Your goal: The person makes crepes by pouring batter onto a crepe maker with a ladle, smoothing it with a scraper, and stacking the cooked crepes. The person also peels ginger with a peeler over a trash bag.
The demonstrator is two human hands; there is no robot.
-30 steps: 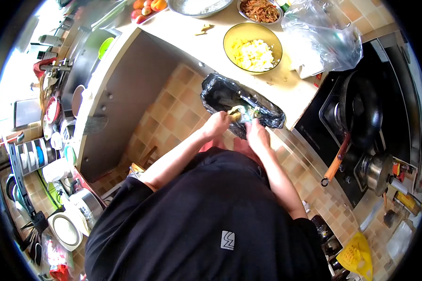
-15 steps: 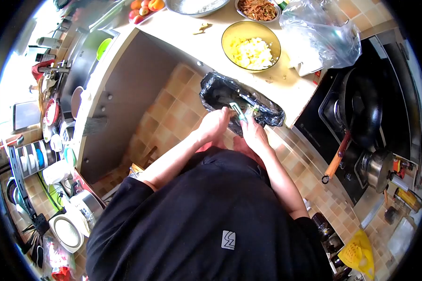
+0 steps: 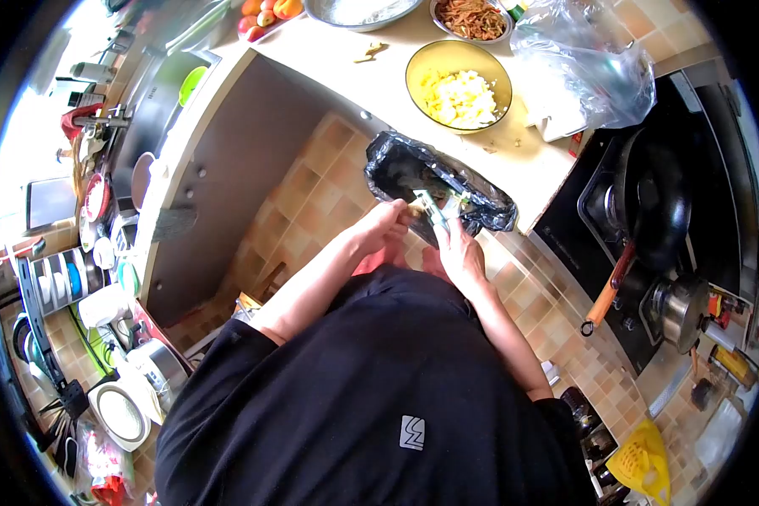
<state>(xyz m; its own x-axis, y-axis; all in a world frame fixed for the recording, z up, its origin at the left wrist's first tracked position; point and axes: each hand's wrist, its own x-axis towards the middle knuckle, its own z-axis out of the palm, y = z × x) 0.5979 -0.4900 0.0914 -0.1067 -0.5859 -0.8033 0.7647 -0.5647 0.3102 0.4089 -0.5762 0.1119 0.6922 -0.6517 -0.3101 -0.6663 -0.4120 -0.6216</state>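
Note:
My right hand (image 3: 464,255) is closed around the handle of a pale green peeler (image 3: 430,207). Its head points toward my left hand (image 3: 381,226), whose fingers pinch a small tan piece of what looks like ginger (image 3: 417,205). The peeler head is at or very near this piece; contact is too small to make out. Both hands are over the near edge of a bin lined with a black plastic bag (image 3: 388,152). Some light scraps lie inside the bag. Most of the tan piece is hidden by my fingers.
On the counter (image 3: 312,63) stand an amber glass bowl (image 3: 415,93) of chopped yellow and white food, a bowl of shredded orange food (image 3: 472,18) and a clear plastic bag (image 3: 599,84). Small brown pieces (image 3: 369,52) lie nearby. A wok (image 3: 662,211) sits on the right-hand stove.
My left hand has turned slightly, so more of the tan piece shows beside the peeler. The peeler has shifted a little. The whole view has moved slightly.

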